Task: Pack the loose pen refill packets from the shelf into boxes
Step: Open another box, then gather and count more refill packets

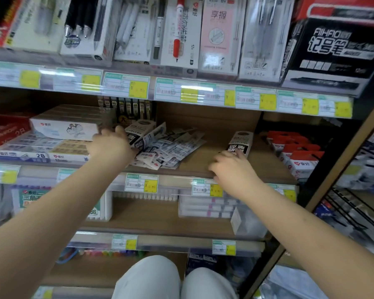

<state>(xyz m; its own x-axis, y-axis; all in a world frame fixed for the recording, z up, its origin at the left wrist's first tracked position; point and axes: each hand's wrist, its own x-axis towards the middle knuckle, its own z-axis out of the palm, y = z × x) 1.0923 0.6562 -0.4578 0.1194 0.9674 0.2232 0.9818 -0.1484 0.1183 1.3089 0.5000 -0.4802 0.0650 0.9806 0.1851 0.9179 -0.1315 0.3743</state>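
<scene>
Reaching left hand (110, 146) (grip hidden) into the refill packet pile (171, 147), left edge; pinching a refill box (240, 141) right of the pile with right hand (231, 169); risking packets swept off nearside by hasty scooping.

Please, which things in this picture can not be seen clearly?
- Head view: the left hand hides its own fingertips; any hold on the loose packets is unclear.
- Head view: the right hand covers the lower end of the small box; grip unclear.
- Head view: price labels are blurred, unreadable.
</scene>
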